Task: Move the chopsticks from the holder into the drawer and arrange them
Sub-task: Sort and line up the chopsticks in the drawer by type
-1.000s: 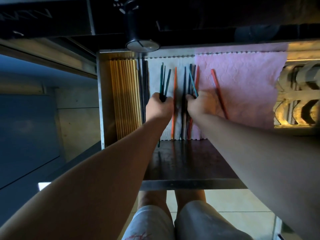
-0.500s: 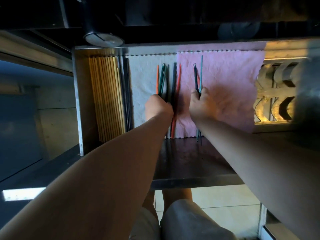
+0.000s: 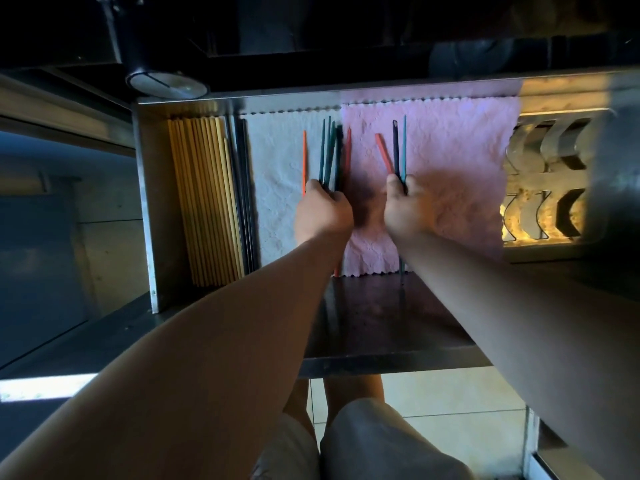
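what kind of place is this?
Likely a home kitchen: an open cutlery drawer lined with cloths, a row of bamboo chopsticks, stacked spoons, tiled floor below.

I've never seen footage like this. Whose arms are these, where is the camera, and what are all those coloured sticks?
There is no machine here: a person wears a camera on the head, looking down past both bare arms into an open metal drawer. The sticks are chopsticks. The left hand grips a bundle of teal chopsticks over a white cloth. The right hand holds a dark and a teal chopstick over a pink cloth; an orange one slants beside them. Yellow chopsticks lie in a tidy row at the drawer's left side. Below, you see the person's knees and a tiled floor.
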A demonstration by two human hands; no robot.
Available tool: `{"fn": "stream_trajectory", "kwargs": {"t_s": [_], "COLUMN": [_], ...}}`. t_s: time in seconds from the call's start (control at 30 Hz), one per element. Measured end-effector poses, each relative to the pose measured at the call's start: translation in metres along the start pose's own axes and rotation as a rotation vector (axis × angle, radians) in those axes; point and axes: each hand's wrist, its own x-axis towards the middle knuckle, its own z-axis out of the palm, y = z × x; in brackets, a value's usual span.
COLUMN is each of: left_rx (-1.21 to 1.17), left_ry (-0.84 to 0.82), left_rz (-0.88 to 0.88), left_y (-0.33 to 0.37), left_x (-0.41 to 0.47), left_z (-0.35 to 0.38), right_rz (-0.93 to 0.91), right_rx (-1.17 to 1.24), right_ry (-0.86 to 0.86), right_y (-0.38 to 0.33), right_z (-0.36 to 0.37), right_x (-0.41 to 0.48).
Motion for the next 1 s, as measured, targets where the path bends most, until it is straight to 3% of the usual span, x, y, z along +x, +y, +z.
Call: {"fn": "stream_trajectory", "kwargs": {"t_s": [0.3,0.6,0.77,1.0], "left_rx": [0.007,-0.034,-0.265,-0.422], "left_ry": [-0.082,-0.043,-0.075,-0.114], "left_rz": [-0.113,-0.029,-0.079,-0.165], "left_y": [-0.003,-0.004,-0.015,-0.043], "left_x": [0.013,-0.002,0.001,0.016], "left_z": [0.002,-0.022,-0.045,-0.069], "right_rz": [0.145,0.196,0.187,0.099], "right_rx": [0.266,0.36,0.398,0.244], "right_ry": [-0.026,-0.085,-0.132,-0.209], "right_y": [0.013,0.003,-0.012,-0.037], "right_z": [-0.009,-0.007,0.013,0.052], "right_x": [0.01,0.004,-0.007,-0.022]}}
